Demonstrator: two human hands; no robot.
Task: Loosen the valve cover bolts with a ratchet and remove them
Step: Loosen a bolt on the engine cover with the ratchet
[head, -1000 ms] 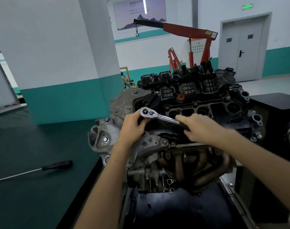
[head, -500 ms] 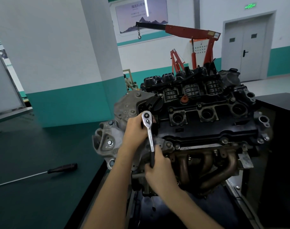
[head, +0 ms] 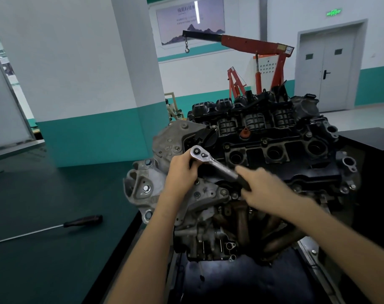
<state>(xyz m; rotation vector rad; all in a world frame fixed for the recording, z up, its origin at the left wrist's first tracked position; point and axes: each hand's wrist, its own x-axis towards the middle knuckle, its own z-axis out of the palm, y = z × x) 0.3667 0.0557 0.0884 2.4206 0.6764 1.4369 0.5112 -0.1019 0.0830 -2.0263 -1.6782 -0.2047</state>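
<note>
Loosening in hand: my left hand (head: 182, 170) cups the ratchet (head: 213, 163) head at the valve cover's (head: 274, 159) near-left corner; my right hand (head: 265, 185) wraps the handle, blurred; bolt hidden beneath — next, judge it free enough to lift out.

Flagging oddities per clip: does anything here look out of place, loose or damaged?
Little stands out. A long screwdriver lies alone on the green bench, away from the work. The left hand steadies the ratchet head; the right hand holds its handle.
</note>
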